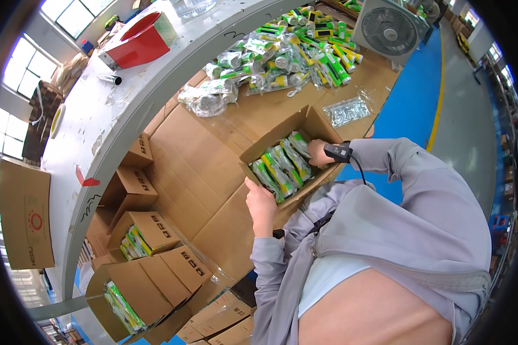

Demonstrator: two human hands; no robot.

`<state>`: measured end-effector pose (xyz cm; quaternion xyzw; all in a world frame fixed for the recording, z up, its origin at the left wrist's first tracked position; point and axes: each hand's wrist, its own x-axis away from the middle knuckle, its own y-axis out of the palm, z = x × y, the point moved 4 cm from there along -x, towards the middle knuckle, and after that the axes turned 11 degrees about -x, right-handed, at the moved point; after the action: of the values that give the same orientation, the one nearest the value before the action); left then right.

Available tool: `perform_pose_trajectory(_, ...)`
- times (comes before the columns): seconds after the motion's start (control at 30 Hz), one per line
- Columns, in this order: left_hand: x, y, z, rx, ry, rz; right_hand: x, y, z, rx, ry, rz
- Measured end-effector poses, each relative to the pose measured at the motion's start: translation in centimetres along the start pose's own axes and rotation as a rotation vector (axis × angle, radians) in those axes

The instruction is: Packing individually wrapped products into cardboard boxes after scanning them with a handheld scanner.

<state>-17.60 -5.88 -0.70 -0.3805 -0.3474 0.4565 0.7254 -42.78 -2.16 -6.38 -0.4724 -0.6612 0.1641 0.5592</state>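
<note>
An open cardboard box (pixel 270 138) stands before me on the cardboard-covered table. Inside it lies a row of green, yellow and white tubes (pixel 281 167) in clear plastic. My left hand (pixel 260 202) grips the box at its near left corner, with the thumb up along the wall. Reaching over the right wall, my right hand (pixel 317 153) is down in the box, its fingers closed at the plastic-wrapped tube (pixel 299 142) at the row's far right end. The fingertips of that hand are partly hidden.
A heap of similar wrapped tubes (pixel 305 52) covers the far side. A flat clear plastic bag (pixel 347 111) lies right of the box, and a grey fan (pixel 389 29) stands beyond. Filled boxes (pixel 161 276) stand at lower left, below a raised white shelf (pixel 138 86).
</note>
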Motion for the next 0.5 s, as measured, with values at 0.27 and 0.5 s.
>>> perform_pose_trajectory(0.27, 0.7, -0.3, 0.0, 0.019, -0.093, 0.021, -2.8, 3.7, 1.2, -0.004, -0.051, -0.149)
perform_pose_trajectory(0.5, -0.1, -0.1, 3.0, 0.002, -0.02, -0.008, -15.3, 20.7, 15.1, 1.138, -0.061, -1.051)
